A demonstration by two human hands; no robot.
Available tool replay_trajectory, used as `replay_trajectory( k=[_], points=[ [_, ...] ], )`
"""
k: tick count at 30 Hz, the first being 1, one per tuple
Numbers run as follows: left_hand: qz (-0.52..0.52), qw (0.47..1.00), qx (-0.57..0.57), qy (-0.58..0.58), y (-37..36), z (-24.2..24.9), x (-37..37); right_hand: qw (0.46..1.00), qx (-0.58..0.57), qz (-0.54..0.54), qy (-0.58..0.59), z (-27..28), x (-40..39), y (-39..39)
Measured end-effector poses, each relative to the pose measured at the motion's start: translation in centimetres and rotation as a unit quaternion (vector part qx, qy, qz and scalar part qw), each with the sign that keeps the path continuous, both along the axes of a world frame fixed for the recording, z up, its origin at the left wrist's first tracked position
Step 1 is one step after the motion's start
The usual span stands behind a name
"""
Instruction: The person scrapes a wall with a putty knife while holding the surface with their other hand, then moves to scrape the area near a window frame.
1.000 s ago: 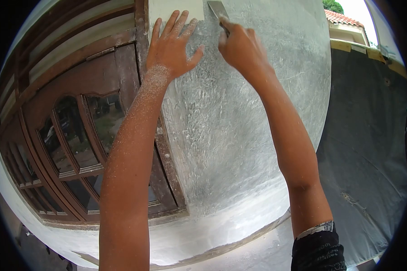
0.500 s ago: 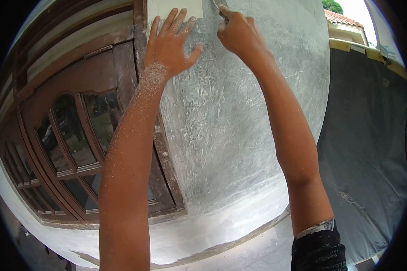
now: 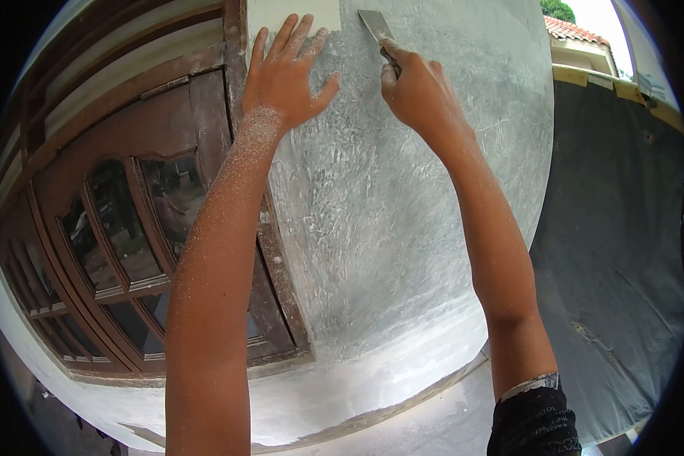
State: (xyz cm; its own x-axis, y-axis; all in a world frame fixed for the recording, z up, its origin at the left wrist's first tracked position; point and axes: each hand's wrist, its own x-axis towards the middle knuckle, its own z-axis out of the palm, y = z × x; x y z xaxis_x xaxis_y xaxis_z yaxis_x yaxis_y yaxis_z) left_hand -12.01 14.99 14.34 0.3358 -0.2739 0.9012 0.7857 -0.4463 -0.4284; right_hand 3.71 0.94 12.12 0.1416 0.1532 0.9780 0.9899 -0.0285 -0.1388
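Note:
My right hand (image 3: 425, 87) grips the handle of a putty knife (image 3: 374, 24), its flat metal blade tilted up and left against the grey wall (image 3: 387, 213). The wall looks scraped and patchy, with whitish streaks. My left hand (image 3: 285, 76) lies with fingers spread at the wall's upper left, beside the window frame. Its fingertips overlap a pale cream patch (image 3: 311, 11) on the wall. White dust speckles my left wrist and forearm, and some of it coats the fingers.
A brown wooden window (image 3: 121, 220) with glass panes fills the left side, its frame (image 3: 277, 281) edging the wall. On the right hangs a dark sheet (image 3: 615, 251). Beyond it are a tiled roof (image 3: 577, 30) and a green tree (image 3: 558, 9). A whitish ledge (image 3: 372, 395) runs below.
My right hand has moved down and a little right with the putty knife, so more of the blade shows. My left hand stays in the same place.

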Motion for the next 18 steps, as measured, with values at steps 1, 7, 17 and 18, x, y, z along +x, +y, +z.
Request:
replay_trajectory(
  k=[1,7,17,18],
  points=[
    [0.000,1.000,0.001,0.001,-0.1,0.0,0.0,1.000,0.001,0.000,0.001,0.8,0.3,0.3],
    [0.031,0.999,0.012,0.004,0.3,-0.1,-0.1,0.999,0.013,0.031,-0.037,3.2,-0.1,0.0],
    [0.009,1.000,0.013,0.005,0.3,0.1,-0.1,0.998,0.033,0.017,-0.048,3.2,0.1,0.3],
    [-0.005,1.000,0.012,0.004,0.3,0.0,-0.1,0.999,0.018,0.023,-0.036,2.6,-0.4,-0.2]
  ],
)
